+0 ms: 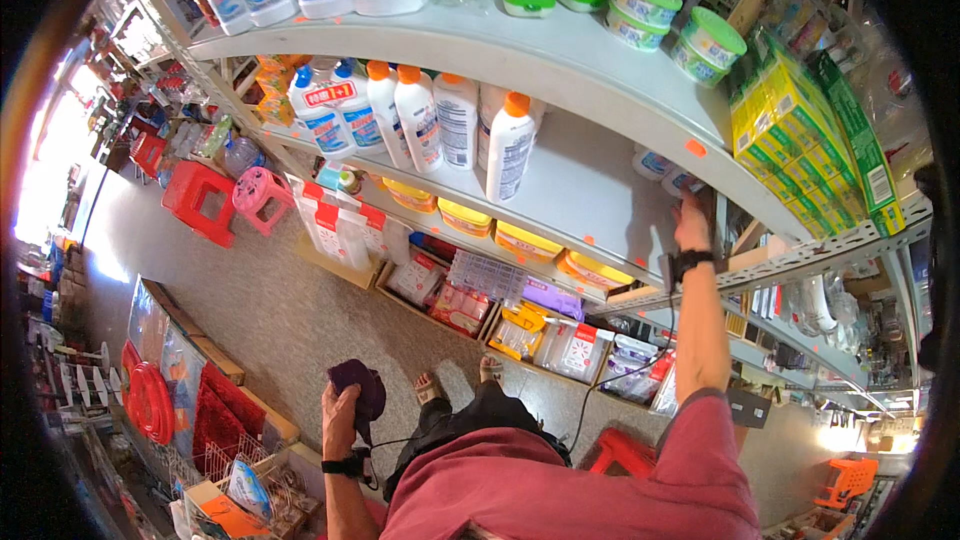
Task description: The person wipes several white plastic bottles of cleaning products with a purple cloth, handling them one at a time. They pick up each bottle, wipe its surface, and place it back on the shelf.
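Note:
My left hand (341, 414) grips a bunched dark purple cloth (358, 390) low in front of the shelving. My right hand (691, 223) reaches into the right end of the middle grey shelf (581, 165). Its fingers are against a white bottle (677, 178) lying or leaning there; shadow hides whether they close around it. Left along this shelf, a white bottle with an orange cap (511, 146) stands near the front edge. Several similar bottles and a blue-capped twin pack (334, 109) stand farther left.
The upper shelf (480, 26) overhangs my right hand and carries large bottles, green-lidded tubs (705, 49) and yellow-green boxes (799, 146). A perforated metal post (817, 255) is close to my right forearm. Cartons of packets (551, 345) line the floor. A red stool (201, 199) stands left.

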The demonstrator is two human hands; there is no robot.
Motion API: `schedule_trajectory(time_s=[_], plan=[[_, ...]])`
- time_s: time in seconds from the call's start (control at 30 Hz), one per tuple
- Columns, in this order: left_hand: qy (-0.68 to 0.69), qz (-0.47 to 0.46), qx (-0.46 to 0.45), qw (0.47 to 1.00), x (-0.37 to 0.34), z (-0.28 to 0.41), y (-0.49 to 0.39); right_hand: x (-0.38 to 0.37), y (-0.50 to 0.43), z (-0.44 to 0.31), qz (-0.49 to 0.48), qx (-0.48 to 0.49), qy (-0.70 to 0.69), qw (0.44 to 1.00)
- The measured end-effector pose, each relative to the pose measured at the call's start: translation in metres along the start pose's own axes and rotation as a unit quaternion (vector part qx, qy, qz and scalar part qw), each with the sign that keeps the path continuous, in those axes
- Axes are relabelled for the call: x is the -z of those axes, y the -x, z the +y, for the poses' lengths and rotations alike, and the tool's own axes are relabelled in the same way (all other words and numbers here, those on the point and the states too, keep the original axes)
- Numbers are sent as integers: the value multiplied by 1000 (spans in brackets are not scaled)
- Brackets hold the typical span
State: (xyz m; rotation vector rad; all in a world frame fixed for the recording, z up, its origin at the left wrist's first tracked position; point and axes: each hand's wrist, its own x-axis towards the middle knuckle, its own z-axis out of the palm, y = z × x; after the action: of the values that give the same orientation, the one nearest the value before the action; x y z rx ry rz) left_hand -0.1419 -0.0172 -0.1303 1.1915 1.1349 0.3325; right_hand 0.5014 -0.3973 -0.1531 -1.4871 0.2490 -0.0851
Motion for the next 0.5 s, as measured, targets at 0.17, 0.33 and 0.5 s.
schedule_trajectory(time_s=[0.17,0.33,0.5], plan=[[66,27,19,997,11,3,5,-56,123,18,-190,37,33,981],[80,-26,-19,996,22,2,-2,-147,235,20,-292,147,161,931],[60,-8,-38,997,34,-1,1,-222,269,8,-166,258,188,933]])
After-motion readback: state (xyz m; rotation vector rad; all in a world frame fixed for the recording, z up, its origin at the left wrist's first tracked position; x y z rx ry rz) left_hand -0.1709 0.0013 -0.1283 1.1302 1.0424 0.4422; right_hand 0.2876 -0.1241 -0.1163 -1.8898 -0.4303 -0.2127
